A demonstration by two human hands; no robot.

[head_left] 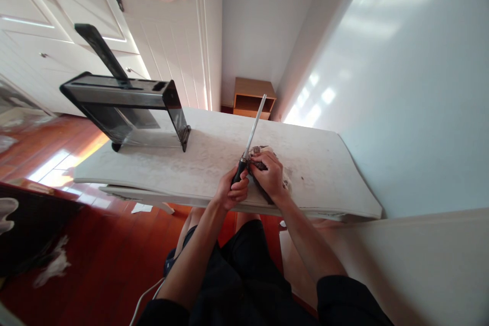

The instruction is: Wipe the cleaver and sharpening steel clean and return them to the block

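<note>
My left hand (230, 189) is wrapped round the black handle of a honing steel (255, 126). Its thin silvery rod points up and away, leaning to the right. With bent fingers, my right hand (272, 174) grips a crumpled, dirty grey-and-white cloth (256, 150) right beside the top of the handle. The palm covers part of the cloth, and whether it touches the steel I cannot tell. Both hands are above the near edge of a white, smudged table (214, 137).
A black and clear knife block (130, 82) stands at the table's left, a black handle (100, 51) sticking up from it. Behind are white cabinets (168, 25) and a small wooden nightstand (254, 86). A wall (401, 86) borders the right. White scraps lie on the red-brown floor (110, 249).
</note>
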